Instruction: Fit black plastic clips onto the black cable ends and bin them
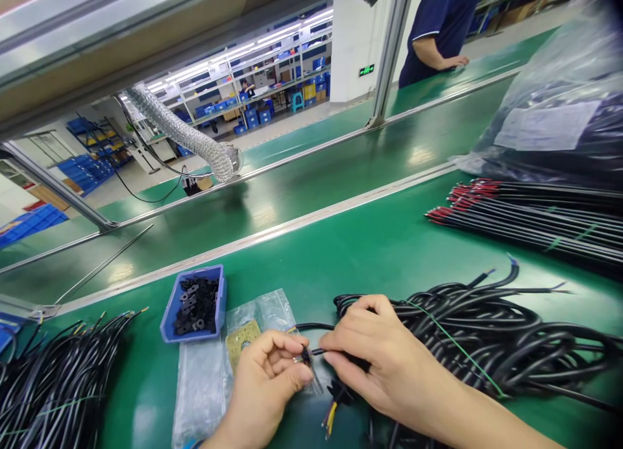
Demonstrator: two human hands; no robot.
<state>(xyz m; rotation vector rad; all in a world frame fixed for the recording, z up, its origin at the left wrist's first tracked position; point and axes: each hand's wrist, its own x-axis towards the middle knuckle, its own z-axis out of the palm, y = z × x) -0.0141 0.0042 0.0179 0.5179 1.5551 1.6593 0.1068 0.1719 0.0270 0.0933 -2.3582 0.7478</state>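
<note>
My left hand (270,381) pinches a small black part (306,355) between thumb and fingers. A black cable (318,351) runs from that part into my right hand (377,348), whose fingers are closed round it. Whether the cable passes through the part or only touches it, I cannot tell. Just below my hands lies another cable end with yellow and red wires (331,418) and a black piece. Under and behind my left hand are clear plastic bags (199,390), with a yellowish card (238,342) among them.
A blue bin (168,319) of small black parts stands beyond my left hand. Coiled black cables (487,326) lie at right, red-tipped cables (535,209) behind them, and a cable bundle (58,384) at left. A plastic-wrapped pile (545,124) sits back right. A person (438,34) stands across.
</note>
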